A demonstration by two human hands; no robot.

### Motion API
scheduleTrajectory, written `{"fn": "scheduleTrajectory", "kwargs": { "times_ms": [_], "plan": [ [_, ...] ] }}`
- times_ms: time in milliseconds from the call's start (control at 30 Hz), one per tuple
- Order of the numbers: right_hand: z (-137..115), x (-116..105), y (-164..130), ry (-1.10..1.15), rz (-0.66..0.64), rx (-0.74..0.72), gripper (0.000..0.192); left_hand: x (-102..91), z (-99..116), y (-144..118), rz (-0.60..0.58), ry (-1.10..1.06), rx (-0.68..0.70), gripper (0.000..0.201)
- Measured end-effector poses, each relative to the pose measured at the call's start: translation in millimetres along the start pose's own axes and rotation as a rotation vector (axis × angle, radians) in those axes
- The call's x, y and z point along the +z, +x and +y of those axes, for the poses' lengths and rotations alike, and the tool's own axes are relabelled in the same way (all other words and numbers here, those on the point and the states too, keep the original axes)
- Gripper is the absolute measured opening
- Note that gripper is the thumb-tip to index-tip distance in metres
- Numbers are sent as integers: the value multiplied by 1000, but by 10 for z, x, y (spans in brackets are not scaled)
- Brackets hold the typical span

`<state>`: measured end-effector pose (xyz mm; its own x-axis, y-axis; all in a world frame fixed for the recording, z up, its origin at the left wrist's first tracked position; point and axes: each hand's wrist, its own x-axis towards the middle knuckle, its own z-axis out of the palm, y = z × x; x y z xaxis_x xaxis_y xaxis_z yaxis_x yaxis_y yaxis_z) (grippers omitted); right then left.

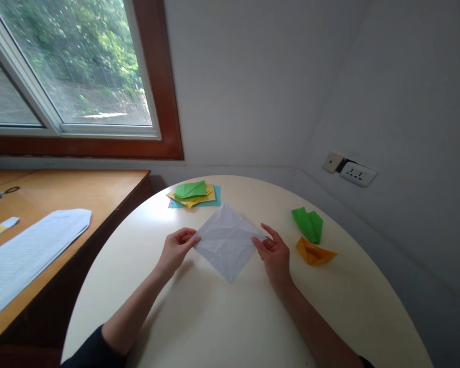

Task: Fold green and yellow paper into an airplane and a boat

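A creased white square of paper (226, 240) is held like a diamond just over the round cream table (222, 317). My left hand (175, 249) pinches its left corner. My right hand (273, 253) pinches its right corner, with the fingers partly spread. Its bottom corner points toward me. Beyond the sheet lies a stack of coloured paper (194, 194), green on yellow on blue.
A folded green paper piece (308, 224) and a folded orange one (313, 252) lie to the right of my right hand. A wooden desk (80, 194) at left carries a white printed sheet (30, 253) and scissors (0, 193). A wall socket (357, 174) is at right.
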<state>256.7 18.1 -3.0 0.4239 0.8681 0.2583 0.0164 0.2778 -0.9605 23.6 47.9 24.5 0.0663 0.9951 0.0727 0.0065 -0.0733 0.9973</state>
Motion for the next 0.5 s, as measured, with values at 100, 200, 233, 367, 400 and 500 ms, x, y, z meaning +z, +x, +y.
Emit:
{"fn": "scheduleTrajectory", "kwargs": {
  "times_ms": [100, 200, 233, 367, 400, 500],
  "plan": [
    [-57, 13, -23, 4, 14, -61, 49, 20, 62, -30, 45, 39, 90, 25],
    [-57, 8, -54, -23, 21, -170, 45, 29, 134, -70, 84, 66, 212, 20],
    [-42, -1, -64, -46, 17, -210, 42, 28, 150, -81, 94, 80, 247, 18],
    [42, -60, -82, -230, -79, -375, 23, 4, 132, -95, 83, 140, 377, 12],
    [61, -75, -81, -279, -104, -410, 20, -5, 110, -92, 72, 166, 405, 11],
    [94, -102, -70, -360, -128, -472, 13, -30, 28, -72, 29, 293, 466, 9]
  ]
}}
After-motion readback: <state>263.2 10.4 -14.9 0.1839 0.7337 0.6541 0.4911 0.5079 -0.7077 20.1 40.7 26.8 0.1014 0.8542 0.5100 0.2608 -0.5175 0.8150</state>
